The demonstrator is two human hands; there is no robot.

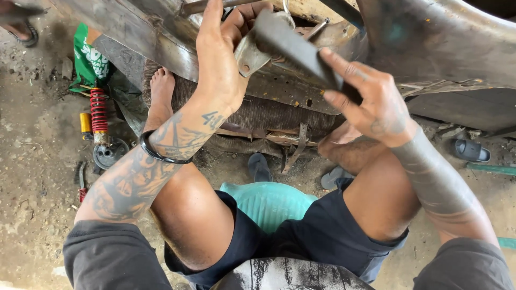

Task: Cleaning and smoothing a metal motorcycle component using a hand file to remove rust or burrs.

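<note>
Matt dark metal file [301, 51] against a rusty, rough steel frame [430, 43]

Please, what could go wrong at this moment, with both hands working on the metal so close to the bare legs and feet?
1. The flat dark tool in the right hand might slip and strike the left hand, which grips the metal bracket beside it.
2. A dropped piece could hit the bare foot under the metal body.

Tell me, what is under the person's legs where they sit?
A turquoise plastic stool shows between the thighs, under the dark shorts. Only its top is visible; the legs of the stool are hidden by the person's body. Dirt ground lies around it, with a sandal just ahead.
</note>
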